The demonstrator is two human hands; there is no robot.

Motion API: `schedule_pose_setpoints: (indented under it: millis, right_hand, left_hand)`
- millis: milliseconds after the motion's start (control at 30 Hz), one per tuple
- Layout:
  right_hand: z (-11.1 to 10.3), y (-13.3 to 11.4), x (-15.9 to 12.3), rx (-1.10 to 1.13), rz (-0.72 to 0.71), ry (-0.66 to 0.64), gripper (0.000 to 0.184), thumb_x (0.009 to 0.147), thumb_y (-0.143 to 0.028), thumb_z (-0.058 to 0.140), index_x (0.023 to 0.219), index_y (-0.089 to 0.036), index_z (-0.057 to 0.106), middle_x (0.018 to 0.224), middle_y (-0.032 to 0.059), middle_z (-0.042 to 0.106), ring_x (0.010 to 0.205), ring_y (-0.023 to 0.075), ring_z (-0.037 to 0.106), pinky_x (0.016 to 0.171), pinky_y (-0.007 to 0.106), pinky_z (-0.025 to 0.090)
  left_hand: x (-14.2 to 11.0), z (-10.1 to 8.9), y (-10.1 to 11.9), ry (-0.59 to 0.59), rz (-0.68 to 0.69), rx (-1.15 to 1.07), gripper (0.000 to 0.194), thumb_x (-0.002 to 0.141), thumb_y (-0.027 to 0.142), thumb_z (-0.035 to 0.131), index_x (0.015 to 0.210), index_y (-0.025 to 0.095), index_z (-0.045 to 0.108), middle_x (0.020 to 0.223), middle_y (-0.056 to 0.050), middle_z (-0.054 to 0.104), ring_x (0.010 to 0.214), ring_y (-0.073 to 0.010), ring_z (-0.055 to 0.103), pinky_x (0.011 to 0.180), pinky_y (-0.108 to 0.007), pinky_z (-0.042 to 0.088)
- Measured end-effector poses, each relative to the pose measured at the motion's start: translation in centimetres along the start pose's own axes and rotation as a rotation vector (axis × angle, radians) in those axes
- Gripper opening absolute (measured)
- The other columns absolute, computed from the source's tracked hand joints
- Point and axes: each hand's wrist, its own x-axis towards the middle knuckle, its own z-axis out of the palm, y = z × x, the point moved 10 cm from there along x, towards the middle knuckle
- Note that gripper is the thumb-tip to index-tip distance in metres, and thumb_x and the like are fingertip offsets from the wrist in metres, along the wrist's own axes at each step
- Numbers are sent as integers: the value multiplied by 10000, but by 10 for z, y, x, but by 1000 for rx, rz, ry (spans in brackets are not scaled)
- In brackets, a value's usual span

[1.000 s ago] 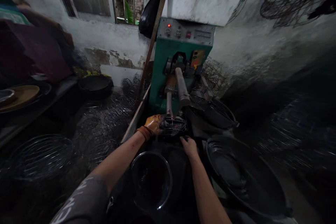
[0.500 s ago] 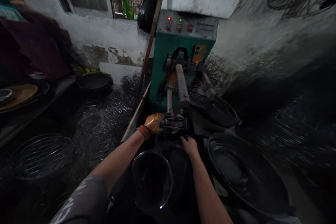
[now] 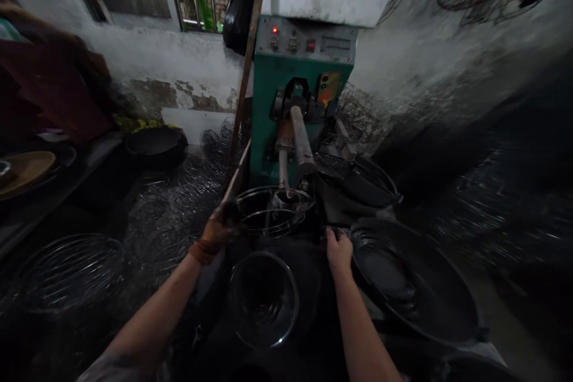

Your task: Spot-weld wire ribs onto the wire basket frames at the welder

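Note:
In an orange-brown glove, my left hand [image 3: 217, 230] is closed at the left side of a round wire frame [image 3: 265, 233]; blur hides its fingertips. The frame lies below the rod-like arms of a green machine [image 3: 271, 83], close to the lower rod [image 3: 283, 170]. My bare right hand [image 3: 339, 249] is to the right of the frame, thumb and fingers pinched together by the rim of a large dark pan. Whatever it may pinch is lost in the dark. Nearer to me, between my forearms, stands a round metal ring [image 3: 295, 304].
The large dark pan [image 3: 443, 292] at right holds several stacked rings [image 3: 385, 268]. Another dark pan [image 3: 371, 191] sits beside the machine. Tangled wire frames [image 3: 179, 191] and a wire rack [image 3: 71, 274] fill the left. A wooden pole [image 3: 248, 65] leans near the machine.
My left hand has moved left and toward me, and the wire frame shows farther out from the machine's rods. My right hand has shifted right. The green light on the panel has gone off.

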Motion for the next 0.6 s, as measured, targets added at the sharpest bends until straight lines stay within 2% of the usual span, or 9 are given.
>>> schedule_pose_setpoints:
  millis: [67, 133, 200, 300, 400, 467, 533, 600]
  right_hand:
    - [4, -10, -2, 60, -20, -15, 596, 759, -819, 531, 749, -238, 666, 779, 165, 775, 804, 320, 698, 753, 423, 548]
    - [15, -30, -6, 119, -60, -93, 595, 751, -809, 580, 781, -225, 692, 777, 146, 773, 789, 311, 696, 744, 421, 551]
    - [27, -55, -13, 174, -111, -192, 553, 752, -762, 637, 815, -219, 712, 801, 127, 778, 785, 295, 699, 757, 414, 559]
    - [31, -86, -17, 248, -160, -279, 481, 771, -688, 688, 862, -217, 729, 804, 94, 775, 761, 266, 698, 757, 396, 569]
    - [26, -107, -11, 290, -168, -317, 451, 775, -656, 717, 863, -214, 739, 781, 73, 763, 769, 261, 702, 766, 392, 577]
    - [27, -120, -6, 308, -176, -349, 455, 773, -657, 735, 864, -212, 751, 816, 73, 772, 835, 271, 714, 815, 400, 579]
    - [33, -130, -4, 350, -164, -392, 487, 762, -684, 755, 872, -210, 763, 869, 78, 786, 911, 281, 719, 874, 412, 575]
    - [47, -133, -11, 437, -76, -484, 533, 727, -722, 788, 876, -210, 764, 883, 77, 792, 918, 283, 723, 887, 422, 579]
  left_hand:
    - [-24, -11, -24, 116, -189, -475, 763, 785, 466, 845, 1453, 195, 596, 1408, -175, 698, 1272, -362, 686, 1083, -515, 573]
    - [-45, -2, -35, 152, -332, -890, 738, 736, 408, 918, 1398, 223, 648, 1354, -154, 733, 1228, -373, 710, 1053, -505, 584]
    - [-57, 7, -34, 154, -394, -1078, 702, 722, 332, 942, 1366, 240, 677, 1321, -135, 752, 1233, -376, 710, 1063, -503, 575]
    - [-62, 3, -40, 222, -450, -1120, 646, 711, 284, 949, 1308, 228, 707, 1282, -122, 770, 1201, -353, 726, 1066, -483, 571]
    - [-52, -18, -47, 297, -456, -1066, 606, 716, 314, 943, 1269, 203, 719, 1268, -120, 775, 1159, -314, 740, 1076, -456, 567]
    - [-42, -33, -48, 307, -435, -1033, 579, 757, 344, 919, 1280, 194, 718, 1296, -126, 764, 1205, -309, 722, 1106, -455, 551]
    - [-31, -39, -45, 224, -429, -1053, 609, 776, 377, 905, 1319, 183, 710, 1334, -147, 747, 1255, -326, 701, 1115, -473, 548]
    - [-25, -33, -42, 58, -445, -1119, 683, 782, 391, 892, 1394, 170, 685, 1356, -176, 732, 1281, -349, 689, 1105, -492, 553]
